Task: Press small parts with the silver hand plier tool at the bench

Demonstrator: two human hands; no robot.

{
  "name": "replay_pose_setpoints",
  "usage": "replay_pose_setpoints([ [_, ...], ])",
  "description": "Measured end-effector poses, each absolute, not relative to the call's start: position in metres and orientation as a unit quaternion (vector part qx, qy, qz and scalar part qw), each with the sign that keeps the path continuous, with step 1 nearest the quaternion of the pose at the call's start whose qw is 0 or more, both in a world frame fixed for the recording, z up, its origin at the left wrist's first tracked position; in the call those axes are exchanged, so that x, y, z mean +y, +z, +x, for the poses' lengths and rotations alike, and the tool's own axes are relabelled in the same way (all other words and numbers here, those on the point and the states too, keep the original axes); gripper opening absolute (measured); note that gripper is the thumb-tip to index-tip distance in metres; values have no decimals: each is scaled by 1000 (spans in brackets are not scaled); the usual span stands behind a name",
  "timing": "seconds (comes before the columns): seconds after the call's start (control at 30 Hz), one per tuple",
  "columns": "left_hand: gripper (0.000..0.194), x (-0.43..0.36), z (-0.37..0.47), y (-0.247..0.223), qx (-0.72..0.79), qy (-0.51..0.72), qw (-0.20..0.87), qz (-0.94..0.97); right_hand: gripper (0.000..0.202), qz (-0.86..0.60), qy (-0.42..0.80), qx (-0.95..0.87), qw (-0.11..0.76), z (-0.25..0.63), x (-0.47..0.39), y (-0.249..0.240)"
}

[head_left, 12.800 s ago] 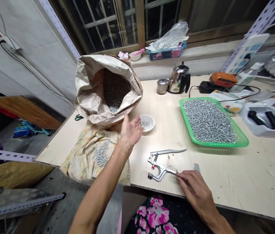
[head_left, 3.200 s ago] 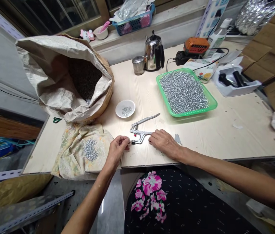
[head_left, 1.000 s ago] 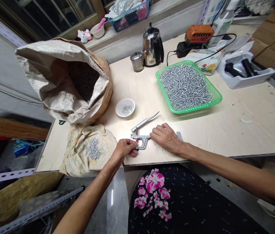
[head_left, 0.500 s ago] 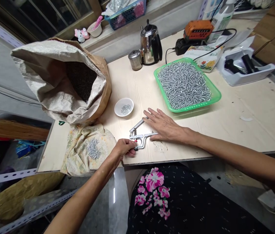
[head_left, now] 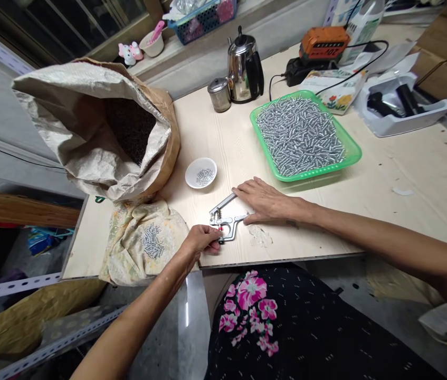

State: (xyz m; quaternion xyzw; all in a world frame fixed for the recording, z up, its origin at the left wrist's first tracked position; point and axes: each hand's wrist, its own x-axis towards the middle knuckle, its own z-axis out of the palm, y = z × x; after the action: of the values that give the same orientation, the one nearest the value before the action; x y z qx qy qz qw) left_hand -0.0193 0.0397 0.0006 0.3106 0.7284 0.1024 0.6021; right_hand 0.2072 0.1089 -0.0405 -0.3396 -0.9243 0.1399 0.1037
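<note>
Silver hand pliers [head_left: 229, 221], with a coiled spring at the head and a C-shaped frame, lie on the table with their handles spread apart. At the head of the pliers, my left hand [head_left: 203, 239] is closed in a pinch; whatever small thing its fingertips hold is hidden. My right hand [head_left: 268, 201] spans the handles, fingers over the upper one and thumb at the end of the lower. A white bowl [head_left: 190, 177] beyond my left hand holds small metal springs. More springs [head_left: 152, 241] lie on a patterned cloth [head_left: 124, 240] to the left.
A green tray [head_left: 355, 154] heaped with metal springs stands behind my right hand. An open sack [head_left: 88, 153] of dark material is at left. Behind are a kettle [head_left: 243, 68], a metal canister [head_left: 219, 95], an orange battery [head_left: 323, 43] and a white bin [head_left: 409, 126].
My right hand's fingers have drawn together and bent over the upper handle. The pliers and my left hand stay nearly in place.
</note>
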Motion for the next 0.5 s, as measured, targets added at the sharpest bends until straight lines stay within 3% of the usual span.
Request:
replay_pose_setpoints([
  [0.17,25,33,-23,-1,745,65,551,371,65,-356,129,-919,108,205,104,-36],
  [0.27,27,26,-23,0,755,52,347,553,43,-352,142,-919,106,204,100,-32],
  [0.37,23,24,-15,-1,675,85,156,716,29,-359,157,-916,90,203,95,-24],
  [0.5,47,38,5,-12,548,81,109,826,31,-377,161,-909,77,202,89,-21],
])
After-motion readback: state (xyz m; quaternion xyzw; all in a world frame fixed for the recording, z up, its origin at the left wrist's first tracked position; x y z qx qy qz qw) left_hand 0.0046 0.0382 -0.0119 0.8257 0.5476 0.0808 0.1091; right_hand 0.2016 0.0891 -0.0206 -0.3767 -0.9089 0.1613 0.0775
